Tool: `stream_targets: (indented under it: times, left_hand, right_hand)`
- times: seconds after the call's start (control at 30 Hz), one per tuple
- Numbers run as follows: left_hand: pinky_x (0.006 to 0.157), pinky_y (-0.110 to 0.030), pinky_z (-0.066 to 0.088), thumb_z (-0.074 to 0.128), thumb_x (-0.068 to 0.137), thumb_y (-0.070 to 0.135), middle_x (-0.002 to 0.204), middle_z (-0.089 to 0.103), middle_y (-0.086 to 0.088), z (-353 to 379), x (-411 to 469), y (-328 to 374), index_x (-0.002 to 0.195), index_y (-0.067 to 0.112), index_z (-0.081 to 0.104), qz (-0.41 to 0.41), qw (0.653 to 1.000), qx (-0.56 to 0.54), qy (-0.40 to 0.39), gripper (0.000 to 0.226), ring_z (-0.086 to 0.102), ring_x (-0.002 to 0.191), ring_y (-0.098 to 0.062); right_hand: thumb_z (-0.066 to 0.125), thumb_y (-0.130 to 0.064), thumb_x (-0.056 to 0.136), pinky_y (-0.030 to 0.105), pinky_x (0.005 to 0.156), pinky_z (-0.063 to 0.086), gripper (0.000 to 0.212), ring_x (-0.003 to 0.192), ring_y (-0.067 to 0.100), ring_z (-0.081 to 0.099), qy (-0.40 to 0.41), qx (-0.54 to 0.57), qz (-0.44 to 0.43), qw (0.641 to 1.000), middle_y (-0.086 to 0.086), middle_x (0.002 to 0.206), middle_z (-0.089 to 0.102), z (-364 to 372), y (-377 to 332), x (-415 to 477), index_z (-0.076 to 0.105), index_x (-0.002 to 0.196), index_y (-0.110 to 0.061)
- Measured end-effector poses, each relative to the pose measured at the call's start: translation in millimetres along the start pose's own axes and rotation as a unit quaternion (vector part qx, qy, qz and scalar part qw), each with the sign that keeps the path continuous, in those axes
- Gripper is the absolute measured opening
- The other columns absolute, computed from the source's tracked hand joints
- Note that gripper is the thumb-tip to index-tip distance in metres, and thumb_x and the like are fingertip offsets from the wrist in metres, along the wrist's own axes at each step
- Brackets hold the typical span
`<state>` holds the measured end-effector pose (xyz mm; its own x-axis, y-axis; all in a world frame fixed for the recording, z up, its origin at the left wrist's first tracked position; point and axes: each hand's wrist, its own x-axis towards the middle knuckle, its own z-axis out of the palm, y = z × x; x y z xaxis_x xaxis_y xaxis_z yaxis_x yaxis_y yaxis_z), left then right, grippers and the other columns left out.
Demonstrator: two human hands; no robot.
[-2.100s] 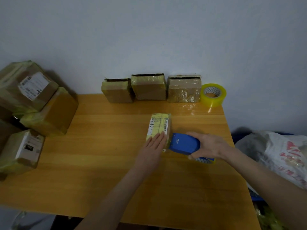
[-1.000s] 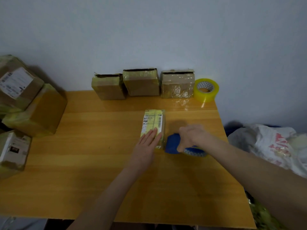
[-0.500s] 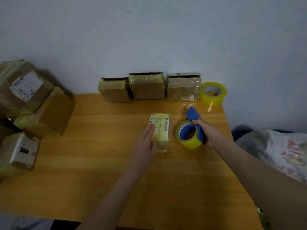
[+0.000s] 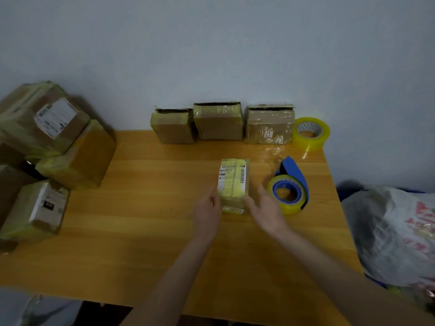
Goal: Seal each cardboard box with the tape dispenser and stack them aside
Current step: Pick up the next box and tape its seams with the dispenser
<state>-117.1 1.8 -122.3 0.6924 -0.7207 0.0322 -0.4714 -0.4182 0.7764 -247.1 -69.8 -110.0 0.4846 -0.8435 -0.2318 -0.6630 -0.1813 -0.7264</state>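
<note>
A small taped box [image 4: 233, 182] with a white label lies in the middle of the wooden table [image 4: 141, 231]. My left hand [image 4: 207, 212] touches its near left side, fingers relaxed. My right hand [image 4: 264, 209] sits at its near right side, fingers spread, holding nothing. The blue tape dispenser [image 4: 290, 187] with a yellowish roll lies on the table just right of my right hand. Three cardboard boxes [image 4: 219, 122] stand in a row against the wall at the table's far edge.
A spare roll of yellowish tape [image 4: 310, 134] sits at the far right corner. A pile of taped boxes [image 4: 54, 147] fills the left side. A plastic bag [image 4: 395, 234] lies beyond the table's right edge.
My right hand set the tape dispenser down on the table's right side, let go and moved left to the small box. My left hand slid from the box's top to its left side.
</note>
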Motion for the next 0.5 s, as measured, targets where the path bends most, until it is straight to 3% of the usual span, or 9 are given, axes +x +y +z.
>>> stream_targets:
  times: [0.03, 0.1, 0.27, 0.4, 0.43, 0.5]
  left_hand:
    - [0.059, -0.011, 0.036, 0.045, 0.1, 0.015, 0.094, 0.068, -0.006, 6, 1, 2, 0.129, 0.009, 0.057, -0.008, 0.999, 0.016, -0.027, 0.032, 0.054, 0.07, -0.009]
    - [0.06, -0.015, 0.033, 0.04, 0.101, 0.013, 0.098, 0.066, -0.01, 15, 4, 4, 0.127, 0.007, 0.055, -0.018, 0.997, 0.045, -0.063, 0.03, 0.055, 0.075, -0.017]
    - [0.085, -0.032, 0.047, 0.039, 0.1, 0.008, 0.121, 0.061, -0.013, 21, 10, 5, 0.128, 0.005, 0.05, -0.102, 0.99, -0.023, -0.097, 0.03, 0.058, 0.104, -0.024]
    - [0.066, -0.017, 0.046, 0.046, 0.099, 0.013, 0.108, 0.064, -0.007, 6, 11, -7, 0.129, 0.009, 0.057, -0.065, 0.988, -0.032, -0.135, 0.032, 0.058, 0.088, -0.017]
    - [0.069, -0.02, 0.047, 0.05, 0.098, 0.018, 0.104, 0.063, -0.005, 4, 12, -9, 0.128, 0.011, 0.058, -0.045, 0.99, -0.001, -0.132, 0.032, 0.058, 0.089, -0.017]
    - [0.07, -0.022, 0.047, 0.056, 0.095, 0.026, 0.093, 0.057, 0.002, 0, 15, -12, 0.124, 0.016, 0.062, -0.013, 0.99, 0.065, -0.122, 0.032, 0.056, 0.084, -0.014]
  right_hand:
    - [0.046, -0.034, 0.101, 0.034, 0.097, 0.048, 0.062, 0.122, 0.023, 0.054, -0.005, 0.017, 0.006, 1.0, 0.007, 0.142, 0.049, 8, -6, -1, 0.02, 0.152, -0.011]
    - [0.044, -0.031, 0.102, 0.037, 0.088, 0.053, 0.059, 0.111, 0.023, 0.06, -0.014, 0.049, 0.019, 0.999, 0.007, 0.135, 0.055, 19, -12, 2, 0.019, 0.151, -0.01]
    - [0.047, -0.029, 0.1, 0.03, 0.079, 0.048, 0.054, 0.111, 0.022, 0.059, -0.006, 0.086, 0.019, 0.996, 0.004, 0.132, 0.058, 28, -11, 8, 0.025, 0.148, -0.017]
    - [0.054, -0.036, 0.097, 0.03, 0.088, 0.051, 0.057, 0.113, 0.019, 0.058, -0.007, 0.059, 0.009, 0.998, 0.004, 0.131, 0.059, 13, 2, 12, 0.035, 0.148, -0.02]
    - [0.055, -0.04, 0.095, 0.029, 0.083, 0.053, 0.058, 0.104, 0.017, 0.06, -0.001, 0.028, 0.003, 1.0, 0.003, 0.121, 0.062, 8, 6, 13, 0.038, 0.147, -0.021]
    - [0.056, -0.041, 0.095, 0.014, 0.057, 0.047, 0.055, 0.075, 0.007, 0.059, -0.001, 0.009, -0.013, 1.0, -0.008, 0.086, 0.062, 4, 9, 15, 0.043, 0.144, -0.021]
